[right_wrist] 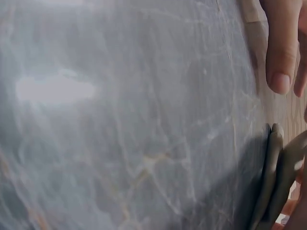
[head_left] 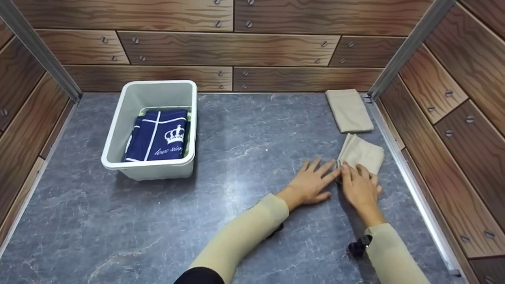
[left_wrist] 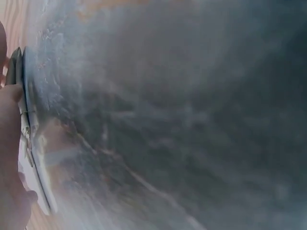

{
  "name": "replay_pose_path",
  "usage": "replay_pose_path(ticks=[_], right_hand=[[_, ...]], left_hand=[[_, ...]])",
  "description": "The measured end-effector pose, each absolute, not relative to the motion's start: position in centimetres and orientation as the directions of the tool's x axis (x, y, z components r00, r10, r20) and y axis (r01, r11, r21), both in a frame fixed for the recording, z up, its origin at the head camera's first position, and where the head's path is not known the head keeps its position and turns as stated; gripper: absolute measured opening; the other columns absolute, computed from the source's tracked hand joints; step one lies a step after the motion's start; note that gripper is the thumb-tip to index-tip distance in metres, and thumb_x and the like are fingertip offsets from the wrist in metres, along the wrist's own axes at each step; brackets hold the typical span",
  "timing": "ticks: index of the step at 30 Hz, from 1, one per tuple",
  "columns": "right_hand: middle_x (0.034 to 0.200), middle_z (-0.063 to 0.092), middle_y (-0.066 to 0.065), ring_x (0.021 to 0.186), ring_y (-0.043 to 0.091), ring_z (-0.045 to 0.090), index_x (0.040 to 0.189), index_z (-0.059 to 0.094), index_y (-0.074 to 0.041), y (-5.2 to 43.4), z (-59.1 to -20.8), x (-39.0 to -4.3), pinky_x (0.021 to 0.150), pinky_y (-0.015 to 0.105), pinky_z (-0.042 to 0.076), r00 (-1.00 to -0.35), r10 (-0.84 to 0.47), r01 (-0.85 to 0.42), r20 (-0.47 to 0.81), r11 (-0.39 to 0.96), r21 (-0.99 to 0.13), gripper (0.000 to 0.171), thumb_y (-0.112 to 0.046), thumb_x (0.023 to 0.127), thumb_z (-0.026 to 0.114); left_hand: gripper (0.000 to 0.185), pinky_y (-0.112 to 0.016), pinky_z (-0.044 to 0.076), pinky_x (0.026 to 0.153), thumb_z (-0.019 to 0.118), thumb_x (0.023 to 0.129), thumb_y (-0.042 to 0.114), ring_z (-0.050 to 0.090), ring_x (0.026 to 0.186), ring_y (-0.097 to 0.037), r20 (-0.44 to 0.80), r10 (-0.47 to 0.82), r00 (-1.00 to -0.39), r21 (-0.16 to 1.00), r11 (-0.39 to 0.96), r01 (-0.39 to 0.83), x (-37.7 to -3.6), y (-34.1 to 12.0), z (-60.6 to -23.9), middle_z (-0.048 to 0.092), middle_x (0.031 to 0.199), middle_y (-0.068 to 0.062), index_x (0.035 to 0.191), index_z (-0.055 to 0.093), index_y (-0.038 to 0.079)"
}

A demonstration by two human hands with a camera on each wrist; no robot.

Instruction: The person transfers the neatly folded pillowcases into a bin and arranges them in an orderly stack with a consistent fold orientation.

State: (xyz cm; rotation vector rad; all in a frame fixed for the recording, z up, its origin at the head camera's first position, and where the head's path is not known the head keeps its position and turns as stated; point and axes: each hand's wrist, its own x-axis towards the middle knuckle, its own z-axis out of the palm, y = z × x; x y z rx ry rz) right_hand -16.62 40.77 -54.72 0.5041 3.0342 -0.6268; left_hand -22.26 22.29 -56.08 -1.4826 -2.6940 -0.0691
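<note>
A small folded beige cloth lies on the right part of the tabletop, its folded layers showing edge-on in the left wrist view as a cloth edge. My left hand rests flat with fingers spread, its fingertips right at the cloth's left edge. Over the near side of that cloth lies my right hand, fingers fairly straight and pressing on it. In the right wrist view the rounded cloth folds stand close to the fingers. Just behind is a second folded beige cloth, lying flat and untouched.
A pale grey plastic bin stands at the left. Inside it lies a folded navy cloth with white lines and a crown print. Wood-patterned walls enclose the back and sides, and a metal rail runs along the right edge.
</note>
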Motion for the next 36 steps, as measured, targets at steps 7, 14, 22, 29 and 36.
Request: replay_pose_path(ticks=[7,14,22,29,36], right_hand=[[0.156,0.034,0.020,0.133,0.053,0.027,0.147,0.050,-0.012,40.0,-54.4,-16.4,0.098,0.071,0.023,-0.956,0.293,0.265,-0.004,0.858,-0.441,0.076,-0.059,0.103,0.008],[0.143,0.052,0.020,0.122,0.049,0.042,0.139,0.059,-0.009,40.7,-54.6,-16.1,0.097,0.066,0.031,-0.952,0.258,0.144,0.163,0.850,-0.507,0.061,-0.047,0.108,0.022],[0.158,0.024,0.031,0.145,0.057,0.012,0.151,0.040,-0.008,42.2,-55.3,-16.4,0.112,0.075,0.013,-0.969,0.216,0.139,0.120,0.878,-0.458,0.061,-0.047,0.106,0.033],[0.158,0.017,0.035,0.143,0.061,0.006,0.153,0.035,-0.003,41.9,-56.3,-16.6,0.116,0.071,0.008,-0.989,0.119,0.071,0.085,0.897,-0.436,0.063,-0.041,0.104,0.044],[0.159,0.018,0.033,0.145,0.059,0.006,0.154,0.036,-0.006,40.6,-56.6,-17.0,0.115,0.073,0.007,-0.991,0.099,0.053,0.085,0.900,-0.432,0.063,-0.043,0.104,0.045]], left_hand=[[0.082,-0.054,0.028,0.119,0.046,0.099,0.058,0.022,0.150,-0.036,0.128,0.830,-0.542,0.043,0.542,0.839,-22.8,21.6,-56.1,0.013,0.167,-0.002,0.161,-0.001,0.033],[0.067,-0.057,0.022,0.120,0.038,0.099,0.064,0.013,0.152,-0.035,0.038,0.847,-0.530,0.023,0.529,0.848,-23.1,21.3,-55.9,0.015,0.167,0.004,0.158,0.018,0.042],[0.063,-0.057,0.021,0.121,0.036,0.099,0.066,0.015,0.152,-0.033,-0.028,0.833,-0.552,0.052,0.553,0.832,-23.2,20.4,-56.1,0.021,0.165,0.007,0.157,0.024,0.043],[0.060,-0.058,0.020,0.121,0.040,0.099,0.063,0.018,0.151,-0.035,-0.019,0.825,-0.565,0.085,0.564,0.821,-23.1,18.7,-56.0,0.029,0.162,0.004,0.154,0.034,0.038],[0.056,-0.059,0.022,0.120,0.043,0.099,0.061,0.019,0.151,-0.036,-0.005,0.812,-0.584,0.088,0.582,0.808,-22.8,17.2,-55.4,0.034,0.160,0.003,0.150,0.040,0.037]])
